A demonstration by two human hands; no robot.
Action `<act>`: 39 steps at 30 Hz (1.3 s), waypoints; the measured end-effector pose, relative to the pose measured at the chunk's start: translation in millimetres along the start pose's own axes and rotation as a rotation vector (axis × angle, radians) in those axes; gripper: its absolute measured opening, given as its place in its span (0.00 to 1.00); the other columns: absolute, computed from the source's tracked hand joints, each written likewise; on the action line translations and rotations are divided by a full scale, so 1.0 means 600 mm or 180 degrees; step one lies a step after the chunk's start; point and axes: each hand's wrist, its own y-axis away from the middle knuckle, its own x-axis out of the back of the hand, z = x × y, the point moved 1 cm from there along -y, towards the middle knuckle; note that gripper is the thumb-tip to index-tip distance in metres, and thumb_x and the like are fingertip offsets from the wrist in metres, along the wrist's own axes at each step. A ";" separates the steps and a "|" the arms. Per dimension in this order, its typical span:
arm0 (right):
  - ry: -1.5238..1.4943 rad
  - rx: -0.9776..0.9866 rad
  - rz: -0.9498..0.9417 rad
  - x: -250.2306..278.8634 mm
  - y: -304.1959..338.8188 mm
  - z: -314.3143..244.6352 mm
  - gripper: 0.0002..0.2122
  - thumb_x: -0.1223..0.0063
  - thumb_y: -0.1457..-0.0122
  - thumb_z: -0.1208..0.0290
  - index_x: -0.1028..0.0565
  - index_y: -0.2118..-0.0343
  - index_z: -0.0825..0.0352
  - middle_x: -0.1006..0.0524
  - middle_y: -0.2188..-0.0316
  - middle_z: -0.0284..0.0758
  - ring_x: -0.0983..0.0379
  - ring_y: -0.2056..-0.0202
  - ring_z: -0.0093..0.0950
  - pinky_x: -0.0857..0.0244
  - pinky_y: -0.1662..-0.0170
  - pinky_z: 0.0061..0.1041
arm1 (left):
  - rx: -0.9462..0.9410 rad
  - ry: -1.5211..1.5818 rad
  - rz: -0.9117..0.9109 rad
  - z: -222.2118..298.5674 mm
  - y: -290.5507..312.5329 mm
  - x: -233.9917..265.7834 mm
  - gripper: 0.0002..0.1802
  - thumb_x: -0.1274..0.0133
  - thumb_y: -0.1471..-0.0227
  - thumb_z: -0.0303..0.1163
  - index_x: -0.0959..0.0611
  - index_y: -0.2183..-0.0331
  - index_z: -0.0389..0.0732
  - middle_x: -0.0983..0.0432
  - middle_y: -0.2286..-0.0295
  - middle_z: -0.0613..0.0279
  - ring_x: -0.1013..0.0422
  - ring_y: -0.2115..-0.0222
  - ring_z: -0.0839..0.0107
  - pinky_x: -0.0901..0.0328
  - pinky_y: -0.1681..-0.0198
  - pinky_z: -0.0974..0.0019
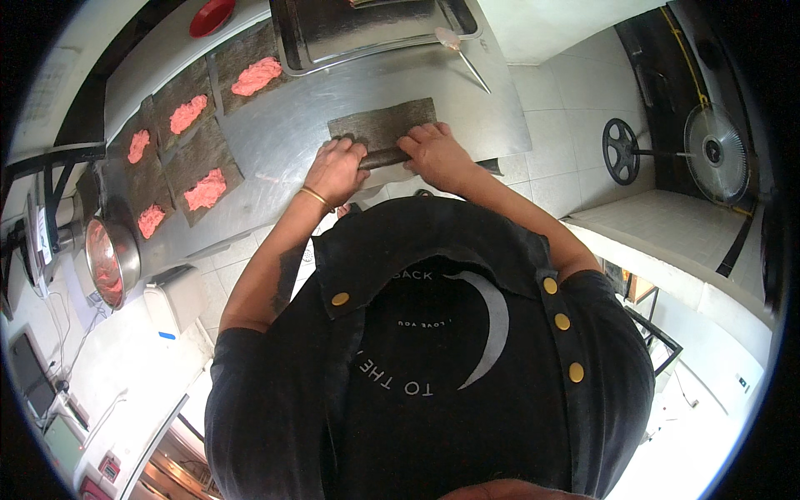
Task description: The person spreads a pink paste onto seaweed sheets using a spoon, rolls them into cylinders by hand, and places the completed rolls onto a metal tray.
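The left hand (335,172) and right hand (437,157) grip a dark sheet (383,123) by its rolled edge, fingers (416,137) curled over; its flat part spreads just beyond them.

The shiny metal tabletop (492,121) stands above a floor (550,133) of pale square tiles, with a white wall (550,25) near its far side and, at right, a fan (715,154) having a round black base (621,137).

Dark grey-brown sheet (385,123); salmon-pink paste mounds (257,77); red bowl (211,17); silver-grey tabletop (279,162).
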 end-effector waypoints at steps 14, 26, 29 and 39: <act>-0.0095 0.0203 -0.0103 -0.002 -0.018 -0.004 0.12 0.41 0.39 0.63 0.20 0.55 0.61 0.23 0.56 0.38 0.27 0.48 0.40 0.35 0.44 0.44 | -0.0791 0.0076 0.1152 -0.001 0.034 -0.022 0.24 0.33 0.50 0.33 0.16 0.51 0.37 0.19 0.58 0.51 0.25 0.57 0.51 0.31 0.49 0.52; -0.0009 0.0487 0.0139 -0.017 -0.019 -0.021 0.18 0.50 0.38 0.70 0.23 0.45 0.62 0.24 0.52 0.37 0.29 0.46 0.39 0.34 0.42 0.41 | -0.0715 0.0105 0.1129 0.008 0.019 -0.031 0.20 0.37 0.46 0.33 0.16 0.52 0.39 0.18 0.58 0.55 0.24 0.57 0.53 0.30 0.50 0.53; 0.0031 0.0577 0.0273 -0.015 -0.009 -0.028 0.20 0.50 0.39 0.70 0.24 0.43 0.62 0.24 0.51 0.37 0.29 0.45 0.39 0.36 0.41 0.40 | -0.0565 0.0079 0.0914 0.005 0.009 -0.029 0.19 0.38 0.46 0.33 0.16 0.52 0.39 0.18 0.58 0.55 0.24 0.56 0.52 0.30 0.49 0.53; -0.0256 0.0461 0.0522 -0.026 -0.003 -0.021 0.22 0.48 0.43 0.75 0.24 0.43 0.65 0.24 0.47 0.39 0.29 0.44 0.41 0.36 0.40 0.41 | -0.0707 0.0189 0.1436 0.017 0.014 -0.035 0.18 0.36 0.48 0.29 0.15 0.54 0.38 0.18 0.58 0.54 0.24 0.56 0.53 0.30 0.49 0.54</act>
